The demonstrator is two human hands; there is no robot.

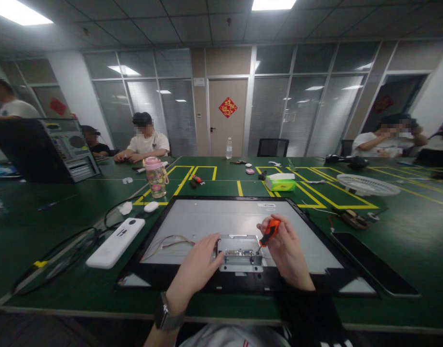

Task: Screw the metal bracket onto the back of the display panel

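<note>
A flat monitor panel (192,219) lies face down on the green table, its grey metal back up inside a black frame. Near its front edge sits a small metal bracket box (240,254). My right hand (284,250) is closed round an orange-and-black screwdriver (269,233), whose tip points down at the box's right side. My left hand (198,267) rests against the box's left side with fingers curled on it. Thin coloured wires (171,241) run across the panel to the left of my left hand.
A white power strip (115,242) and black cables (62,250) lie at the left. Behind the panel stand a pink-lidded bottle (155,177), a green tissue box (280,183) and a white fan grille (368,185). A computer case (44,149) is far left. Several people sit around.
</note>
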